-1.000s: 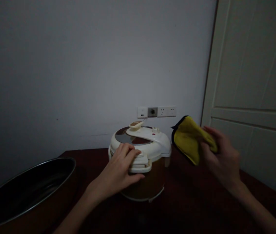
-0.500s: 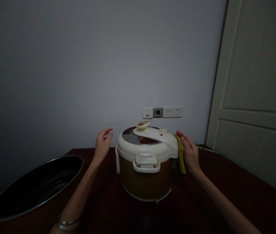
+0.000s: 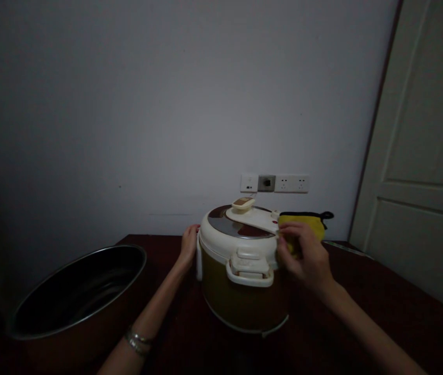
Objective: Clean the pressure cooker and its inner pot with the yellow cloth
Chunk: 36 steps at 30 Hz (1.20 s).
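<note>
A rice cooker (image 3: 241,291) with a cream lid and brownish body stands on a dark red table (image 3: 362,312). My left hand (image 3: 188,244) rests against the cooker's left side by the lid rim, its fingers mostly hidden behind the pot. My right hand (image 3: 303,255) is closed on a yellow cloth (image 3: 305,221) with a black edge and presses it against the right side of the lid. The lid is shut.
A large dark metal basin (image 3: 76,291) sits at the left on the table. A row of wall sockets (image 3: 274,183) is behind the cooker. A pale door (image 3: 425,172) stands at the right.
My left hand left the lid's front, lifted, then settled on the cooker's left side. My right hand brought the yellow cloth in from the right onto the lid's right edge.
</note>
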### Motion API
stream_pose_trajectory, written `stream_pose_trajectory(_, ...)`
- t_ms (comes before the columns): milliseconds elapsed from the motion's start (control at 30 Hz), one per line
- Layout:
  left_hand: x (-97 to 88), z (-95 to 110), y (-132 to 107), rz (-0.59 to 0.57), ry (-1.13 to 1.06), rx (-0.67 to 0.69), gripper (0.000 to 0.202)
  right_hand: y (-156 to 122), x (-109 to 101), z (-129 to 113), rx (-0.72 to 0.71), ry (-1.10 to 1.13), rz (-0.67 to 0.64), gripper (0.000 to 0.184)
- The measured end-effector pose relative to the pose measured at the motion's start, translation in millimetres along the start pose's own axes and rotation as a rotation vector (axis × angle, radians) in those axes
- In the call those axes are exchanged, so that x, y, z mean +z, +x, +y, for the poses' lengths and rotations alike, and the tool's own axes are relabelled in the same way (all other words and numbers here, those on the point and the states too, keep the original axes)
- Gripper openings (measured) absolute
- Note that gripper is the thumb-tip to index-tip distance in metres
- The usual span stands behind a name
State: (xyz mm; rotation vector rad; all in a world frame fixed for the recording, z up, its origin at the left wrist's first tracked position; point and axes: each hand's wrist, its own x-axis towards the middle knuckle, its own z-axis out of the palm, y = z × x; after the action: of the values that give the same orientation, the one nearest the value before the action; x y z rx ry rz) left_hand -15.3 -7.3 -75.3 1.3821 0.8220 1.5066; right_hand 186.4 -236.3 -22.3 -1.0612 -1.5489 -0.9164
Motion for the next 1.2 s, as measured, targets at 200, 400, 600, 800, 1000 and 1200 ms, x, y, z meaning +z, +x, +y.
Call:
stream_pose_trajectory(200, -3.0, -1.9, 0.1, 0.011, -0.017, -0.029, 0.024, 26.0, 6.1, 11.6, 0.004, -0.035, -0.039, 0.012)
stream_pose_trajectory(400, -3.4, -3.8, -0.6, 0.026, -0.015, -0.049, 0.027, -7.9, 6.3, 27.1, 0.501, 0.073, 0.157, 0.015)
stream_pose_trajectory(600, -3.1, -4.1, -3.0, 0.020, -0.023, -0.055, 0.027, -46.3, 11.3, 16.9, 0.504, 0.110, 0.262, 0.022)
stream_pose_trajectory(800, -3.2, -3.5, -5.5, 0.018, -0.073, -0.063, 0.028, -55.7, 12.5, 9.5, 0.249, 0.016, 0.240, 0.017)
stream_pose_trajectory(1000, -3.6, -3.7, -6.0, 0.017, -0.066, -0.059, 0.027, -18.9, 0.2, -10.7, 0.105, 0.198, 0.295, 0.037)
stream_pose_trajectory(1200, -3.7, -5.8, -4.4, 0.026, -0.075, -0.079, 0.027, 20.4, 10.2, -77.2, -0.341, 0.349, -0.282, 0.029)
